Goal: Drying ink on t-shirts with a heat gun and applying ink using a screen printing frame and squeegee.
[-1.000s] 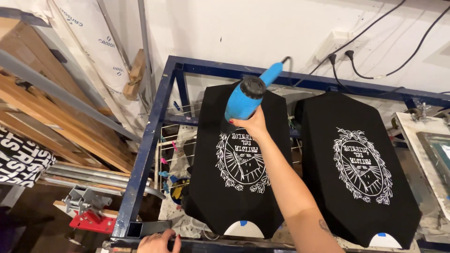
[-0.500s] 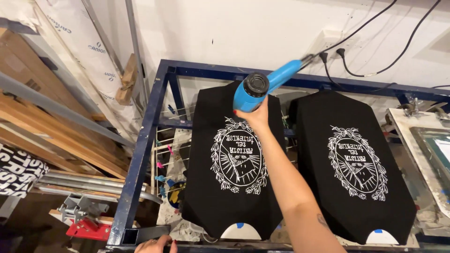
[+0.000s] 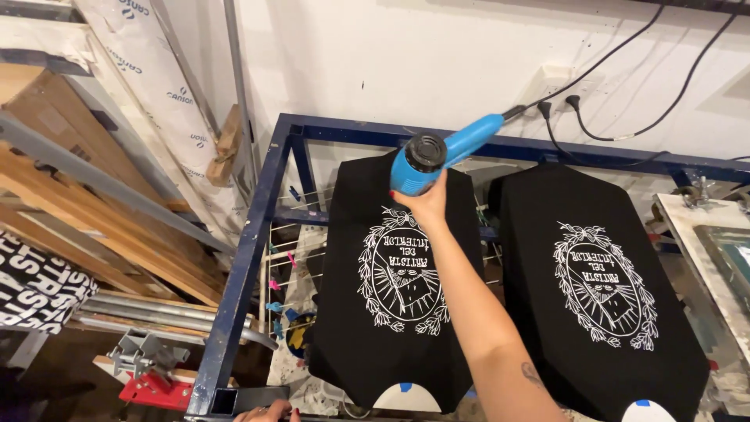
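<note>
- Progress: two black shirts lie stretched on platens inside the blue steel frame [image 3: 251, 258]. Both already carry a white wreath-and-lettering print, so I judge the printing itself done on each.
- Step in hand: I hold the blue heat gun [image 3: 437, 155] over the upper edge of the left shirt [image 3: 391, 312]. I judge this print to be under drying now; the right shirt [image 3: 601, 289] has no tool over it and looks left for its turn. Whether either print is dry, I cannot tell.
- Right hand [image 3: 426, 202]: its fingers [image 3: 400, 195] are wrapped around the gun's body from below, clamped on it. The round end of the gun faces up toward the camera and its cord runs off to the wall socket [image 3: 556, 81].
- Gun relative to fingers: the barrel sits above the knuckles, the handle end angled up and right, away from the palm.
- Left hand [image 3: 267, 412]: only its top edge shows at the bottom border, at the frame's lower rail; I cannot tell whether its fingers are apart or closed.
</note>
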